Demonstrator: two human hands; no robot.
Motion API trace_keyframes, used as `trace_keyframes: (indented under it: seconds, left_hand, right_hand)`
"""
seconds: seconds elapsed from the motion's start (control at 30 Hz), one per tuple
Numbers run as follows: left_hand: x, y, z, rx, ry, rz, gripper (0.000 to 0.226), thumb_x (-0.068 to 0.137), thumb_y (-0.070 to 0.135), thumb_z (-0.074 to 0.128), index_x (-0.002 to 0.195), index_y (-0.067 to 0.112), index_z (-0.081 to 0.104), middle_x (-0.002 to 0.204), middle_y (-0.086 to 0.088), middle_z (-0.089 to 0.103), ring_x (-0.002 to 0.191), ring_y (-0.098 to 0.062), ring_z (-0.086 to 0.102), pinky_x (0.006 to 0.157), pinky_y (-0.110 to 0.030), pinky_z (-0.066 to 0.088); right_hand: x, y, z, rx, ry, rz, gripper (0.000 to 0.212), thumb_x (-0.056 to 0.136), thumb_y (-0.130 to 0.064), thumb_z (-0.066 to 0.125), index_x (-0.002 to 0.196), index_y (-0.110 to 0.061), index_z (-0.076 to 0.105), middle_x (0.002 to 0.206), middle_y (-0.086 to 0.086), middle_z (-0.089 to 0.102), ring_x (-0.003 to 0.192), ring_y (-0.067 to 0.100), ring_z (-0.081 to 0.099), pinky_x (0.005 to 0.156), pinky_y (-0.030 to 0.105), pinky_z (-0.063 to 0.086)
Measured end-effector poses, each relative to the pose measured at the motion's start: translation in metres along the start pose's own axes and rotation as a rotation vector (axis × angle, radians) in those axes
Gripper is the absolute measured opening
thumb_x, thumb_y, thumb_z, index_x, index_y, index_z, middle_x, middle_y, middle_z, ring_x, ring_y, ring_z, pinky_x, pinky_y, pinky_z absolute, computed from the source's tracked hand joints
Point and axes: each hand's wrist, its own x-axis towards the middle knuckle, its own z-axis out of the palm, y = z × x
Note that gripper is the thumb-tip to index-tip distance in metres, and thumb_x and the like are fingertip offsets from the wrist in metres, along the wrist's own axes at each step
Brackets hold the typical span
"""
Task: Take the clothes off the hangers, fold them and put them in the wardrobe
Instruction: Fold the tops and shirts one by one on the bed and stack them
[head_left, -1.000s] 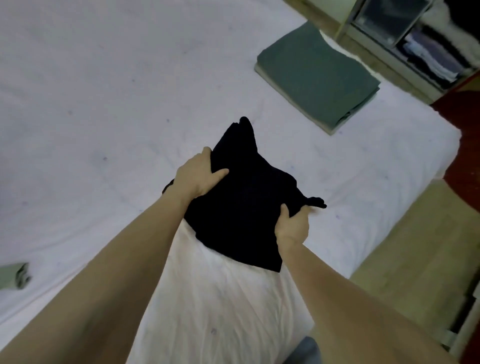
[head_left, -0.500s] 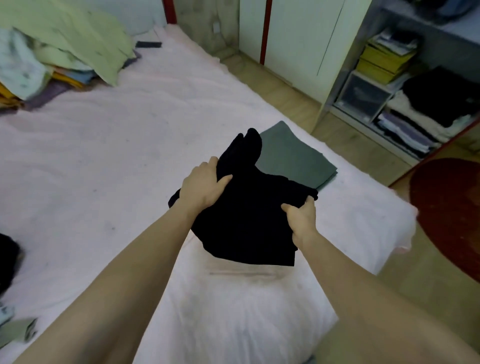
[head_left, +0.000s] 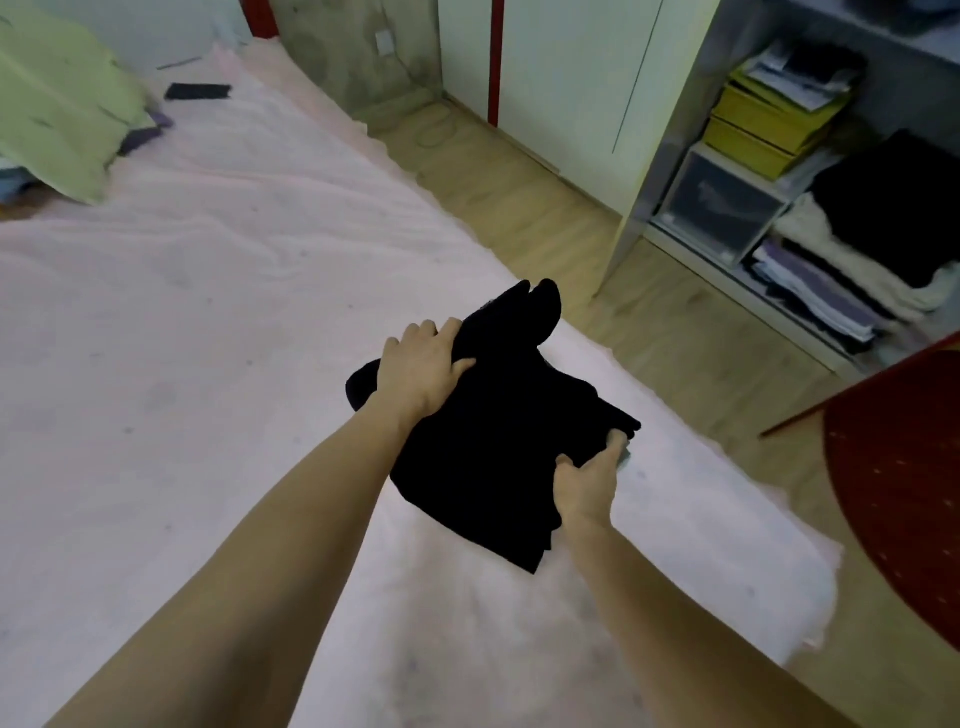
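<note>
Hands are gripping a folded black garment (head_left: 498, 441) above the pale bed (head_left: 182, 364): left hand (head_left: 422, 366) curling over its far edge, right hand (head_left: 589, 486) pinching its near corner. Wardrobe shelves (head_left: 810, 223) holding stacked clothes are standing open beyond.

A pale pink bed cover (head_left: 218, 322) fills the left and middle, with a small flat black object (head_left: 197, 92) lying on it near the far end. Beyond its right edge runs a wood floor (head_left: 524, 176), and a dark red rug (head_left: 904, 483) lies at the right. Yellow boxes (head_left: 763, 124) topped with papers (head_left: 800, 78) sit on a shelf above a clear drawer (head_left: 722, 202).
</note>
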Motion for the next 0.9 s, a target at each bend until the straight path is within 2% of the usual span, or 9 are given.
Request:
trace_keyframes:
  seconds: [0.17,0.43,0.5,0.6,0.63,0.7,0.77,0.83,0.9]
  left_hand:
    - [0.038,0.01,0.035,-0.004,-0.02,-0.001,0.049,0.099,0.05,0.04,0.136,0.018,0.038,0.116,-0.01,0.054,0.107,-0.03,0.05,0.082,-0.04,0.038]
    - [0.058,0.013,0.093,-0.009,-0.102,-0.107,0.047,0.099,0.046,0.042,0.134,0.015,0.039,0.127,-0.016,0.051,0.118,-0.034,0.046,0.096,-0.05,0.036]
    - [0.062,0.011,0.095,-0.021,-0.087,-0.131,0.048,0.099,0.045,0.042,0.135,0.015,0.039,0.126,-0.017,0.051,0.117,-0.035,0.046,0.096,-0.05,0.036]
    - [0.069,0.01,0.094,-0.003,-0.088,-0.123,0.048,0.099,0.046,0.042,0.136,0.015,0.04,0.124,-0.016,0.052,0.115,-0.034,0.047,0.094,-0.048,0.037]
    - [0.071,0.01,0.093,-0.001,-0.083,-0.118,0.047,0.099,0.045,0.042,0.135,0.014,0.041,0.123,-0.016,0.053,0.114,-0.034,0.048,0.094,-0.048,0.037]
    - [0.078,0.01,0.09,-0.007,-0.067,-0.13,0.046,0.099,0.044,0.043,0.133,0.013,0.043,0.123,-0.015,0.053,0.114,-0.033,0.047,0.097,-0.047,0.036]
    - [0.081,0.007,0.09,-0.019,-0.049,-0.168,0.047,0.099,0.042,0.044,0.135,0.012,0.042,0.129,-0.015,0.05,0.119,-0.034,0.044,0.104,-0.049,0.033]
    - [0.078,-0.001,0.093,-0.029,-0.056,-0.224,0.05,0.1,0.042,0.044,0.138,0.011,0.039,0.137,-0.016,0.044,0.126,-0.036,0.04,0.109,-0.051,0.028]
    - [0.072,-0.02,0.097,-0.051,-0.1,-0.315,0.055,0.099,0.046,0.043,0.141,0.011,0.036,0.141,-0.016,0.041,0.13,-0.036,0.037,0.11,-0.051,0.028]
  right_hand:
    - [0.034,0.021,-0.007,0.017,0.023,-0.037,0.064,0.087,0.015,0.053,0.141,-0.013,0.032,0.137,0.014,0.048,0.126,0.031,0.05,0.097,0.024,0.037]
    - [0.07,0.077,-0.023,0.109,-0.061,0.233,0.072,0.086,0.001,0.067,0.146,-0.011,0.03,0.139,0.01,0.05,0.127,0.029,0.05,0.109,0.045,0.041]
    - [0.085,0.081,-0.023,0.117,-0.071,0.296,0.066,0.085,-0.005,0.07,0.143,-0.01,0.038,0.134,0.009,0.054,0.122,0.028,0.054,0.105,0.047,0.045]
    - [0.084,0.081,-0.019,-0.074,-0.11,0.358,0.054,0.085,-0.015,0.067,0.135,-0.009,0.048,0.125,0.013,0.061,0.111,0.033,0.061,0.092,0.047,0.052]
    - [0.078,0.075,-0.02,-0.222,-0.075,0.317,0.05,0.087,-0.02,0.065,0.132,-0.007,0.047,0.119,0.014,0.064,0.104,0.034,0.063,0.084,0.043,0.054]
    - [0.07,0.052,-0.026,-0.583,0.15,0.09,0.04,0.09,-0.029,0.063,0.119,-0.006,0.045,0.106,0.012,0.064,0.092,0.033,0.063,0.067,0.035,0.046]
    - [0.072,0.021,-0.025,-0.77,0.329,-0.266,0.036,0.087,-0.025,0.067,0.113,-0.008,0.05,0.106,0.009,0.06,0.095,0.03,0.059,0.073,0.038,0.045]
    - [0.087,0.002,-0.006,-0.838,0.235,-0.607,0.036,0.081,-0.013,0.07,0.114,-0.01,0.055,0.109,0.007,0.06,0.1,0.028,0.057,0.083,0.039,0.045]
    - [0.11,-0.01,0.028,-0.886,0.003,-0.797,0.047,0.077,0.0,0.065,0.122,-0.009,0.055,0.118,0.008,0.059,0.11,0.028,0.056,0.096,0.039,0.043]
